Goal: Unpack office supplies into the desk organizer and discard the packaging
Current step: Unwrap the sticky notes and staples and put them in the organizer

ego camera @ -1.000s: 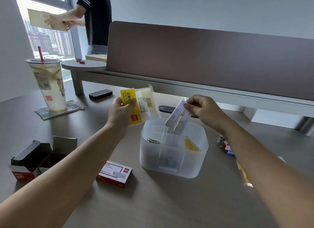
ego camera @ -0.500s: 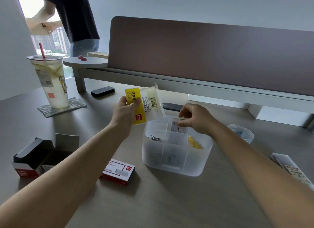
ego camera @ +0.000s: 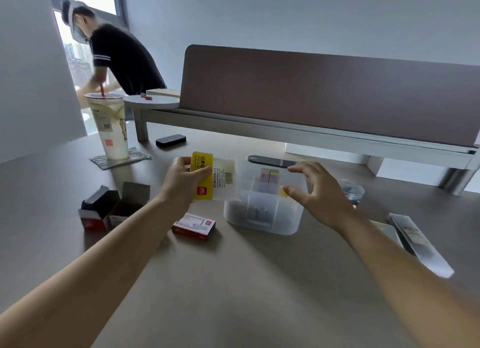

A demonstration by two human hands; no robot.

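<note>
A translucent desk organizer (ego camera: 262, 221) stands mid-desk with clips, a yellow item and a pad of sticky notes (ego camera: 268, 178) upright in its back compartment. My left hand (ego camera: 185, 184) pinches a clear plastic wrapper with a yellow header (ego camera: 211, 177) just left of the organizer. My right hand (ego camera: 315, 193) hovers over the organizer's right rim with fingers spread and holds nothing.
A red-and-white staple box (ego camera: 194, 226) lies in front of the organizer, and an opened dark carton (ego camera: 110, 207) sits to its left. A drink cup (ego camera: 110, 127) stands at the back left. More packaging (ego camera: 418, 241) lies at the right. Another person (ego camera: 117, 54) bends over behind the desk.
My right hand lowered the sticky notes into the organizer's back compartment, let them go and drew back to the right. My left hand keeps the wrapper. The camera tilted upward.
</note>
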